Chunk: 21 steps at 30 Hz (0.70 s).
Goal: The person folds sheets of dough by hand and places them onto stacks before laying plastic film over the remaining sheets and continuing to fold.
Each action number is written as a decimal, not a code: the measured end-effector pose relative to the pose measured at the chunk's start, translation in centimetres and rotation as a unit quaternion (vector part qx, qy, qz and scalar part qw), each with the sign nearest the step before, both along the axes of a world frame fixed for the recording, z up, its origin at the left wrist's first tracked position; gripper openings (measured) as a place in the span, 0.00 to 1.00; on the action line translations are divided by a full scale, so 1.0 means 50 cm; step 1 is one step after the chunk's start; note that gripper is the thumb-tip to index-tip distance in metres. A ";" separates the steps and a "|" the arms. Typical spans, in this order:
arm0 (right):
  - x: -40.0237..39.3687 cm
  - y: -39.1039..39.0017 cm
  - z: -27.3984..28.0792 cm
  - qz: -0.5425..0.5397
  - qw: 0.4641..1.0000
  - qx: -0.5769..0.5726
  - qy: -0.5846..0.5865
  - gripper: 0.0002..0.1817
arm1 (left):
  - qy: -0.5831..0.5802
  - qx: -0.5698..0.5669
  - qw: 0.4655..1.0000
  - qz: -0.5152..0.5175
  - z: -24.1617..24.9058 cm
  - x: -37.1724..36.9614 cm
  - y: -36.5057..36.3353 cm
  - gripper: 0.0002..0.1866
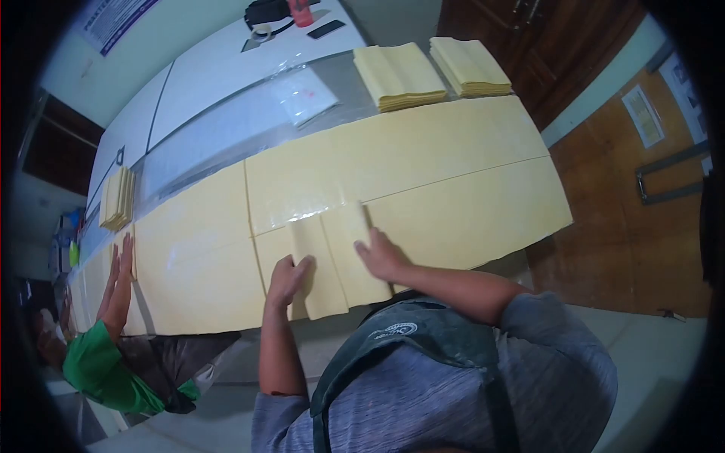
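Pale yellow sheets cover the near part of the long table. In front of me lies a folded yellow piece with upright creases and raised side flaps. At its left flap is my left hand, the thumb and fingers closed on the edge. My right hand grips the right flap, which stands up from the sheet. Both hands are apart, one on each side of the folded piece. The undersides of the fingers are partly hidden.
Two folded yellow stacks lie at the back right, another stack at the left. A co-worker in a green top has hands on the sheets. A plastic packet, phone and red bottle are farther back.
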State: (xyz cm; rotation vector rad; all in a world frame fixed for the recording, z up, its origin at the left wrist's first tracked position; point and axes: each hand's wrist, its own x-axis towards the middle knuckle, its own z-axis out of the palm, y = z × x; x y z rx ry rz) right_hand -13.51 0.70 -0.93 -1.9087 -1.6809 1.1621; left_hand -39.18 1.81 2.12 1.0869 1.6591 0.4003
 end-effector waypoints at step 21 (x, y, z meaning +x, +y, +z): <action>0.986 0.696 0.233 -0.123 0.957 0.163 0.204 0.18 | -0.322 0.156 0.927 -0.113 0.085 0.954 0.797 0.16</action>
